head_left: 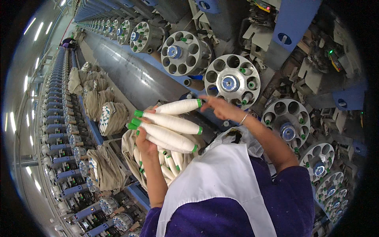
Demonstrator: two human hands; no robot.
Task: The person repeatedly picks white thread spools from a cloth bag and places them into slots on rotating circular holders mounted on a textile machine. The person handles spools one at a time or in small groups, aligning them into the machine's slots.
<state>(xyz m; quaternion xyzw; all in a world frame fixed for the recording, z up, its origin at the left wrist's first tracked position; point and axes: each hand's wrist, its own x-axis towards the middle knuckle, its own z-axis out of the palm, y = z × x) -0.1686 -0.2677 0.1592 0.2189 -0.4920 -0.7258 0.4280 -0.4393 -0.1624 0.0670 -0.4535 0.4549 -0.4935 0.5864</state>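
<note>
My left hand (pixel 147 145) holds a fanned bundle of several yarn bobbins (pixel 173 122), wound with white yarn and showing green tube ends on both sides. My right hand (pixel 222 109) is beside the green tip of the uppermost bobbin (pixel 178 107), its index finger stretched out. Whether that finger touches the tip is unclear. Below the bundle, a beige cloth sack (pixel 129 143) holds more white bobbins (pixel 169 162), partly covered by my left arm and the apron. Just beyond my right hand stands a round bobbin magazine (pixel 218 63) with green-tipped bobbins in some pockets.
More round magazines (pixel 170 67) line the blue machine frame on the right. Other beige sacks (pixel 106 162) of bobbins stand on the left, with a second machine row (pixel 59 138) behind them. A long metal surface (pixel 122 65) runs into the distance, where a person (pixel 69 42) is visible.
</note>
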